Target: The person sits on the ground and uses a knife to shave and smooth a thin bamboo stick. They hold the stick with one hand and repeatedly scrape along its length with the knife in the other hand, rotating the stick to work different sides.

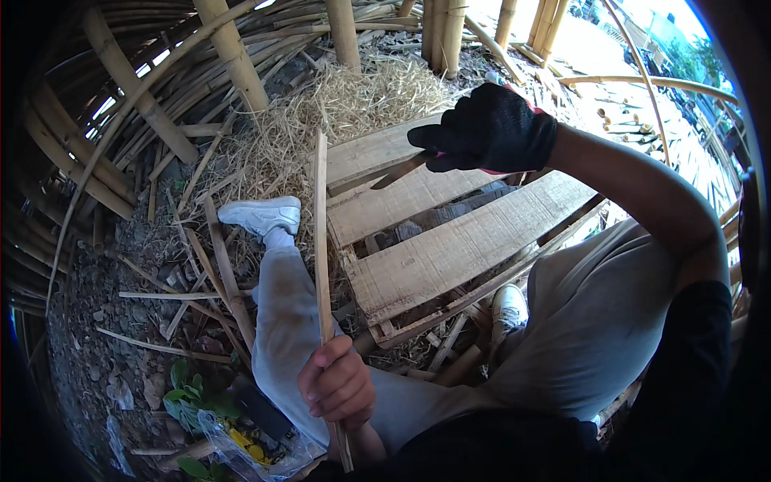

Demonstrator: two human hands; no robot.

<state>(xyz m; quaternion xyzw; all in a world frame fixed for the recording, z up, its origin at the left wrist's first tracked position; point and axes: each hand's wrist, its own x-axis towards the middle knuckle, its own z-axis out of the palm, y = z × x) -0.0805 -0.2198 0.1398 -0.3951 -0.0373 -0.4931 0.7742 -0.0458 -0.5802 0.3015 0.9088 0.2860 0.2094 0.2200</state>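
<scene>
My bare left hand (pixel 340 381) is closed around the lower part of a long, thin bamboo strip (pixel 322 233). The strip stands nearly upright in view, its far end reaching past the left edge of a slatted wooden pallet (pixel 466 247). Over the pallet's far right part, my right hand (pixel 488 127), in a black glove with some red, grips a knife (pixel 400 171). Its handle is mostly hidden in the fist. The blade points left and down, apart from the strip.
A heap of pale shavings (pixel 361 100) lies beyond the pallet. Bamboo posts (pixel 344 36) and stacked poles rise behind it. Loose strips (pixel 221 257) litter the ground at left, near a plastic bag (pixel 257 450) and a green plant (pixel 185 394). My legs straddle the pallet's near side.
</scene>
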